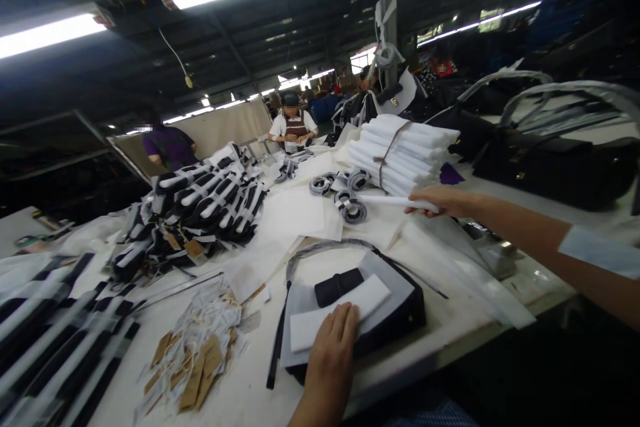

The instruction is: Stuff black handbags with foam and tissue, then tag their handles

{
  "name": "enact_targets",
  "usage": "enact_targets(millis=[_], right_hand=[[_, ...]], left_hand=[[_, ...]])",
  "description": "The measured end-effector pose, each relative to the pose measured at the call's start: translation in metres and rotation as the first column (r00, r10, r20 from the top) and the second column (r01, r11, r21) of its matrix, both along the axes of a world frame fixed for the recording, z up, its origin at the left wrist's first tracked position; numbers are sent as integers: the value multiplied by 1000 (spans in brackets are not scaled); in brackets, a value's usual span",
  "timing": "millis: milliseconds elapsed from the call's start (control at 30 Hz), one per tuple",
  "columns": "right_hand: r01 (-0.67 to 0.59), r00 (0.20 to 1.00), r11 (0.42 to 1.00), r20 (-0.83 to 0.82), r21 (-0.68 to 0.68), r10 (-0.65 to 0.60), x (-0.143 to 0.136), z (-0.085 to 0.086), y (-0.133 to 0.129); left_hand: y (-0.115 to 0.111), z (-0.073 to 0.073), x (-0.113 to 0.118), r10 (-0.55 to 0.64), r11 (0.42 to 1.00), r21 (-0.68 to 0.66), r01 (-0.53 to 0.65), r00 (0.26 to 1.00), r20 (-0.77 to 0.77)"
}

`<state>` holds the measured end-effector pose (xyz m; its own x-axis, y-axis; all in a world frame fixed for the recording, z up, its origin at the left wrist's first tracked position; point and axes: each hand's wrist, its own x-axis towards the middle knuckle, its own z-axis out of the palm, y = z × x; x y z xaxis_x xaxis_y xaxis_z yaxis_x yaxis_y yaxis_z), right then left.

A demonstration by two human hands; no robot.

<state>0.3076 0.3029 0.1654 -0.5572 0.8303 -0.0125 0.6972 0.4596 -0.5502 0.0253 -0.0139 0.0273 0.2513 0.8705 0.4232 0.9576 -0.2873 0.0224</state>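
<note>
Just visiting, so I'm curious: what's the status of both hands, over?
Left hand resting on white pad atop black bag. Right hand gripping white strip. Tag pile beside bag.

A white table [260,360], a black bag [400,283] laid near the front edge, brown tags [203,367] heaped to its left, black-and-white pieces [210,197] piled beyond, coiled straps [342,204] set mid-table, a tied white stack [413,153] placed behind them

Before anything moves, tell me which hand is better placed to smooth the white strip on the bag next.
Probably the left hand: it rests right on the white strip. The right hand is stretched out beyond the bag and holds a thin white piece.
</note>
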Motion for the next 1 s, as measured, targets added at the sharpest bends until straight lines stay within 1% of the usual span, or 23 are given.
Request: enact_targets(millis=[67,100,133,200,267,300,367,433,500,567,667,767,833,900,933,1000], right_hand=[[-21,995,1000,-98,14,23,21,7,-25],[-39,986,999,-160,38,44,30,8,-38],[-56,973,995,-221,77,72,38,7,-53],[-103,940,975,-302,196,160,52,-2,-85],[-176,920,935,-287,307,268,62,-16,-119],[-224,914,913,-253,341,319,66,-24,-136],[-313,902,876,-174,367,395,69,-43,-168],[-337,906,857,-113,389,408,65,-61,-196],[-308,919,843,-91,441,383,53,-77,-217],[-242,928,812,-117,531,354,34,-90,-230],[-124,930,728,-176,674,322,0,-104,-235],[-33,929,652,-217,757,299,-27,-117,-233],[22,925,615,-250,788,287,-36,-124,-232],[55,921,587,-268,807,282,-36,-128,-233],[52,920,580,-265,813,288,-34,-129,-234],[-2,918,579,-228,815,324,-28,-124,-236]], left_hand=[[0,4,1,16,1000,-14,-15,999,29],[-1,5,2,19,1000,-18,-18,999,35],[-1,7,3,23,1000,-20,-22,999,39],[-1,11,3,38,998,-45,-36,998,57],[0,18,2,51,991,-128,-39,994,95],[1,22,0,47,983,-181,-26,992,114],[5,31,-5,29,963,-271,10,990,139],[9,42,-9,17,946,-322,32,989,149],[13,53,-13,9,930,-364,50,988,157],[15,62,-14,-7,914,-400,73,986,164],[16,72,-15,-30,891,-442,101,986,164],[13,75,-12,-30,880,-465,98,988,151],[10,69,-9,-18,890,-450,75,992,128],[5,58,-5,-13,921,-388,44,996,84],[3,51,-3,-16,940,-339,34,998,55],[0,36,1,-26,974,-227,25,1000,-2]])
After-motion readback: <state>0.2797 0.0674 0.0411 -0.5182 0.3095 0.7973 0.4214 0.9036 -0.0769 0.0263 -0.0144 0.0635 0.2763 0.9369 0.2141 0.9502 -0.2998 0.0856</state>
